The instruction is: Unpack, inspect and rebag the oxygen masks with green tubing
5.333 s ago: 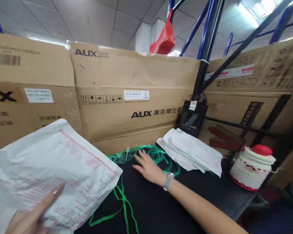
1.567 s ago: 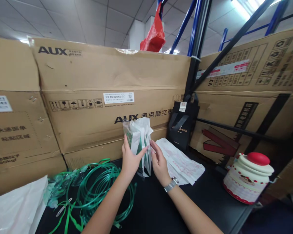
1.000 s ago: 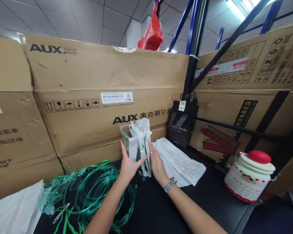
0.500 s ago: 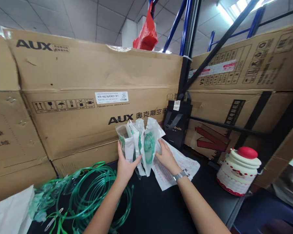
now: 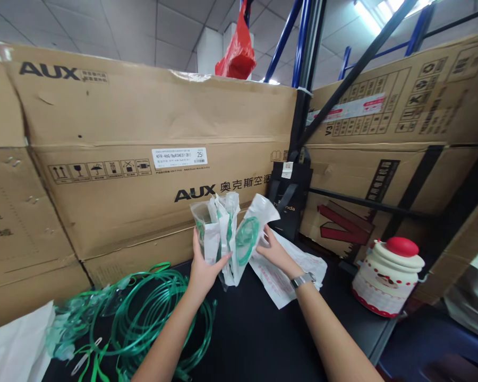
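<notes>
Upright on the black tabletop stands a bunch of sealed packets (image 5: pixel 223 233), white and clear, with green tubing showing inside. My left hand (image 5: pixel 204 268) grips the bunch from the left, thumb across the front. The rightmost packet (image 5: pixel 247 239) leans away to the right, a coil of green tubing visible through its clear face. My right hand (image 5: pixel 276 256) pinches that packet's right edge; its far fingers are partly hidden. Beneath the right hand lies a flat white printed wrapper (image 5: pixel 276 286). Loose green tubing (image 5: pixel 129 313) is coiled left of my left forearm.
Large cardboard cartons (image 5: pixel 103 212) wall off the back, with another carton (image 5: pixel 354 180) behind the black rack post (image 5: pixel 302 111). A black paper bag (image 5: pixel 289 196) stands in the corner. To the right sits a white jar (image 5: pixel 388 281) with a red knob. White sheeting (image 5: pixel 18 342) lies at left.
My right hand has moved slightly right, tilting the rightmost packet away from the others. My left hand still holds the bunch. The view has shifted slightly.
</notes>
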The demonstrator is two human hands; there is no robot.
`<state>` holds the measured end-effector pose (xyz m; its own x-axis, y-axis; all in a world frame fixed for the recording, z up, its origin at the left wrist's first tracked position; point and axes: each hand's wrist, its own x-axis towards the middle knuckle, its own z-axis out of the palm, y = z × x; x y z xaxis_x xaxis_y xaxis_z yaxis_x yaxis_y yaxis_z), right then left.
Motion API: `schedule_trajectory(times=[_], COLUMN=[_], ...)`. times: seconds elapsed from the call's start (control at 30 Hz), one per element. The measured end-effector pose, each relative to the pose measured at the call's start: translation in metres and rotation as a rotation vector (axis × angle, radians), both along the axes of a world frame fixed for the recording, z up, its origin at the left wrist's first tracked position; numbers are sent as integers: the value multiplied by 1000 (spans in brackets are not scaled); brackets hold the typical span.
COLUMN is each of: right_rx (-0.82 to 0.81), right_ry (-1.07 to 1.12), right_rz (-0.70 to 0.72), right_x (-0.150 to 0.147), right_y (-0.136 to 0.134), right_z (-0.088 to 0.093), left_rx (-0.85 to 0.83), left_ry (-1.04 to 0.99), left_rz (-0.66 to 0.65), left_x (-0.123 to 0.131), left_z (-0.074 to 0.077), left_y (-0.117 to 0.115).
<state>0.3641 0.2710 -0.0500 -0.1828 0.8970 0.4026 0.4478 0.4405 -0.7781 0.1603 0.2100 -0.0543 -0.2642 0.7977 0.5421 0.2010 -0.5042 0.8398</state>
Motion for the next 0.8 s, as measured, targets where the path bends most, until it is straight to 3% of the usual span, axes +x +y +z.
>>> schedule_trajectory(times=[0.2, 0.3, 0.5, 0.6, 0.63, 0.7, 0.8], right_rx=[58, 148, 252, 260, 205, -67, -250], right_ry=[47, -22, -268, -547, -651, -828, -878], right_rz=[253, 258, 94, -133, -267, -487, -565], right_x=[-36, -52, -64, -48, -40, -23, -7], right_y=[-20, -32, -39, -38, -36, -31, -24], right_z=[3, -2, -6, 4, 8, 12, 10], left_rx=[-8, -22, -60, -62, -58, -51, -50], left_ry=[-149, -217, -230, -236, -238, -235, -227], left_rz=[-57, -63, -79, -62, -51, -36, -33], left_x=[-1, -6, -16, -17, -16, -14, -11], left_z=[-7, -11, -14, -11, -10, -7, -3], left_y=[2, 4, 2, -1, -2, -5, -8])
